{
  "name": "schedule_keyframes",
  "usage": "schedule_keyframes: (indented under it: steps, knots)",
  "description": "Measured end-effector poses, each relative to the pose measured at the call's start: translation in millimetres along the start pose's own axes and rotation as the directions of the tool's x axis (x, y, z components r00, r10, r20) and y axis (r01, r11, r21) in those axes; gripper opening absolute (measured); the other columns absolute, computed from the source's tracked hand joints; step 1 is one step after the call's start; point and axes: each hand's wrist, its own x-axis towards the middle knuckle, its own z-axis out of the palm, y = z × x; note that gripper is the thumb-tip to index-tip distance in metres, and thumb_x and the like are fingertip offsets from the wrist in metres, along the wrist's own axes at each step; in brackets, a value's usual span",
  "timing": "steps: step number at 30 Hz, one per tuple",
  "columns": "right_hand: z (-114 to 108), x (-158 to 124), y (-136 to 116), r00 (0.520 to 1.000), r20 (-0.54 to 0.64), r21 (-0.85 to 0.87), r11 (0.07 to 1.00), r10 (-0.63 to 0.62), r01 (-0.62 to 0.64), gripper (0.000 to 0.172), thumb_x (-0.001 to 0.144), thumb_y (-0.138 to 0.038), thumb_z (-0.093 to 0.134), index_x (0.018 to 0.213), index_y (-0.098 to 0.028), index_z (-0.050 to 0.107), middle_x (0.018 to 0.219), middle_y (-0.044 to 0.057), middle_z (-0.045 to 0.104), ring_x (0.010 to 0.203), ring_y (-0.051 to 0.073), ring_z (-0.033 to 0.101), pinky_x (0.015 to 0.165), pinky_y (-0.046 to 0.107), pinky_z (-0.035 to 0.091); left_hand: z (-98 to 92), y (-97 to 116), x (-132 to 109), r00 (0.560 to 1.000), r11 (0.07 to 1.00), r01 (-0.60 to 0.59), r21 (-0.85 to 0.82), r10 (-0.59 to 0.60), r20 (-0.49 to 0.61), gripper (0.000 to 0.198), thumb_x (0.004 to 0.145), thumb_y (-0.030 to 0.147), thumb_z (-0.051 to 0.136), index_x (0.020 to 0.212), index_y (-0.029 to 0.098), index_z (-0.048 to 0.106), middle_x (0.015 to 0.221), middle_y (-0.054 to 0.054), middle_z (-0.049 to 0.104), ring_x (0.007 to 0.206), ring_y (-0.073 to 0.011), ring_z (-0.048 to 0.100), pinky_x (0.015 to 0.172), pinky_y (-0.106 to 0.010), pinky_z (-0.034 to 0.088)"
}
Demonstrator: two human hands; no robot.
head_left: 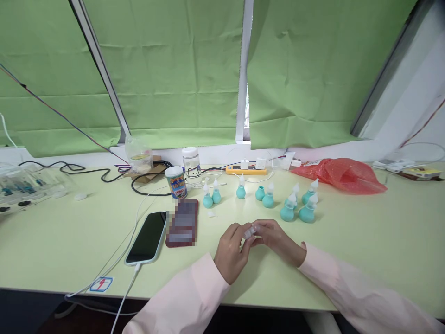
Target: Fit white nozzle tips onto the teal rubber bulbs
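My left hand (232, 250) and my right hand (276, 239) meet over the pale green table (365, 232), fingers pinched together on a small clear plastic tip (249, 231). Just beyond them stand several teal rubber bulbs (288, 211) with white nozzles, upright in a loose row. One teal bulb (259, 193) has no nozzle on it. A small white piece (211, 214) lies on the table near the left bulbs.
A phone (148, 237) on a white cable and a dark red booklet (182, 222) lie to the left. Behind stand a printed can (175, 182), a clear jar (191, 165), a yellow power strip (246, 170) and a red plastic bag (342, 174). Clear boxes (21, 188) sit far left.
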Motion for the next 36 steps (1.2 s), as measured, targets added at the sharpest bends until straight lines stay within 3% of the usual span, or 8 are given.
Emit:
schedule_keyframes:
  steps: [4, 14, 20, 22, 25, 29, 31, 36]
  knots:
    - [-2.3, 1.2, 3.5, 0.997, 0.059, -0.013, 0.998, 0.055, -0.054, 0.025, 0.069, -0.036, 0.052, 0.067, -0.012, 0.056, 0.064, 0.004, 0.055, 0.056, 0.011, 0.051, 0.054, 0.025, 0.045, 0.4, -0.5, -0.2, 0.999, 1.000, -0.001, 0.008, 0.001, 0.034, 0.021, 0.078, 0.019, 0.038, 0.096, 0.017, 0.048, 0.071, -0.003, 0.053, 0.062, -0.0121, 0.050, 0.056, -0.024, 0.042]
    - [3.1, -2.4, 9.5, 0.997, 0.015, -0.115, 0.990, -0.074, 0.076, 0.026, 0.073, -0.038, 0.047, 0.070, -0.013, 0.054, 0.063, 0.003, 0.053, 0.057, 0.011, 0.051, 0.055, 0.026, 0.044, -0.4, 1.9, -1.4, 1.000, 1.000, -0.011, -0.011, 0.011, -0.002, 0.021, 0.076, 0.018, 0.039, 0.095, 0.015, 0.049, 0.066, -0.003, 0.053, 0.058, -0.0113, 0.048, 0.052, -0.023, 0.041]
    - [1.3, 28.2, 6.5, 0.987, -0.103, -0.187, 0.977, -0.122, 0.102, 0.037, 0.075, -0.047, 0.035, 0.076, -0.015, 0.053, 0.066, 0.004, 0.054, 0.058, 0.012, 0.052, 0.055, 0.026, 0.043, 0.0, 8.9, -5.4, 0.974, 0.981, -0.191, 0.023, 0.192, -0.117, 0.019, 0.072, 0.019, 0.043, 0.090, 0.015, 0.050, 0.061, -0.003, 0.052, 0.059, -0.0123, 0.050, 0.051, -0.023, 0.040]
    - [6.8, 49.2, 8.9, 0.979, -0.058, -0.458, 0.877, -0.194, 0.146, 0.030, 0.070, -0.043, 0.047, 0.082, -0.016, 0.053, 0.069, 0.003, 0.055, 0.060, 0.013, 0.051, 0.057, 0.026, 0.043, 0.1, 9.6, -7.0, 0.961, 0.969, -0.239, 0.057, 0.245, -0.131, 0.019, 0.071, 0.018, 0.044, 0.089, 0.015, 0.051, 0.061, -0.003, 0.053, 0.058, -0.0126, 0.050, 0.049, -0.023, 0.040]
    - [21.8, 81.7, 19.1, 0.961, 0.034, -0.806, 0.562, -0.275, 0.189, 0.038, 0.066, -0.038, 0.053, 0.099, -0.020, 0.049, 0.084, 0.004, 0.055, 0.067, 0.015, 0.052, 0.063, 0.029, 0.041, -1.0, 9.4, -8.8, 0.944, 0.957, -0.270, 0.105, 0.285, -0.164, 0.021, 0.068, 0.015, 0.046, 0.089, 0.015, 0.051, 0.063, -0.004, 0.054, 0.058, -0.0131, 0.050, 0.048, -0.024, 0.039]
    - [40.5, 109.2, 36.4, 0.934, 0.132, -0.953, 0.217, -0.332, 0.212, 0.031, 0.069, -0.031, 0.051, 0.098, -0.021, 0.049, 0.094, 0.007, 0.053, 0.089, 0.022, 0.047, 0.072, 0.033, 0.038, -2.1, 8.2, -9.7, 0.932, 0.960, -0.240, 0.142, 0.269, -0.244, 0.023, 0.067, 0.012, 0.048, 0.089, 0.016, 0.052, 0.065, -0.004, 0.054, 0.059, -0.0122, 0.049, 0.049, -0.023, 0.041]
    - [42.8, 111.8, 40.2, 0.932, 0.155, -0.952, 0.204, -0.328, 0.230, 0.022, 0.071, -0.026, 0.048, 0.092, -0.020, 0.051, 0.091, 0.006, 0.054, 0.088, 0.022, 0.048, 0.070, 0.033, 0.038, -2.3, 8.0, -9.5, 0.926, 0.966, -0.220, 0.138, 0.251, -0.282, 0.024, 0.067, 0.010, 0.048, 0.090, 0.016, 0.053, 0.064, -0.003, 0.053, 0.058, -0.0112, 0.049, 0.049, -0.022, 0.040]
    - [18.0, 87.7, 24.6, 0.935, 0.150, -0.873, 0.401, -0.322, 0.278, 0.017, 0.072, -0.025, 0.046, 0.086, -0.019, 0.051, 0.077, 0.003, 0.054, 0.068, 0.015, 0.051, 0.062, 0.027, 0.041, -6.1, 10.2, -4.3, 0.928, 0.985, -0.135, 0.107, 0.163, -0.335, 0.022, 0.068, 0.014, 0.051, 0.090, 0.017, 0.054, 0.066, -0.004, 0.051, 0.063, -0.0130, 0.048, 0.052, -0.025, 0.042]
